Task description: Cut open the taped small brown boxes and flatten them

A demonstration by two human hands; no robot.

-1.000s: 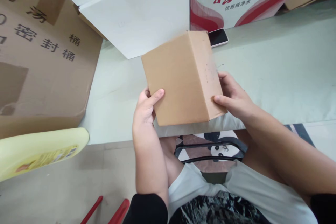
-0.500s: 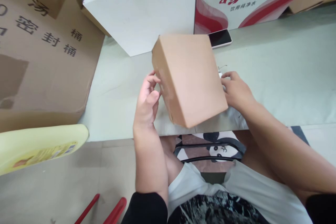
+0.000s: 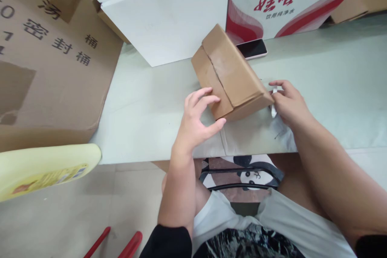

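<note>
A small brown cardboard box (image 3: pixel 232 72) is tilted over the table, with a seam running across its visible taped face. My left hand (image 3: pixel 199 115) is at its lower left, fingers spread and curved, the fingertips at or very near the cardboard; exact contact is hard to tell. At the box's right corner, my right hand (image 3: pixel 288 102) is closed around a slim white object (image 3: pixel 274 105), mostly hidden, whose kind I cannot make out. Under the right wrist lies a crumpled clear plastic piece (image 3: pixel 284 135).
A phone (image 3: pixel 253 49) lies behind the box, against a red-and-white carton (image 3: pixel 290 8). A white carton (image 3: pixel 169 24) and a large brown carton (image 3: pixel 60 88) stand to the left. A pale yellow jug (image 3: pixel 48 169) is by the table's (image 3: pixel 136 125) left front edge.
The small box has turned, bringing its seamed face into view. My left hand has moved right and its fingers have spread. My right hand has shifted slightly right, showing more of the white object.
</note>
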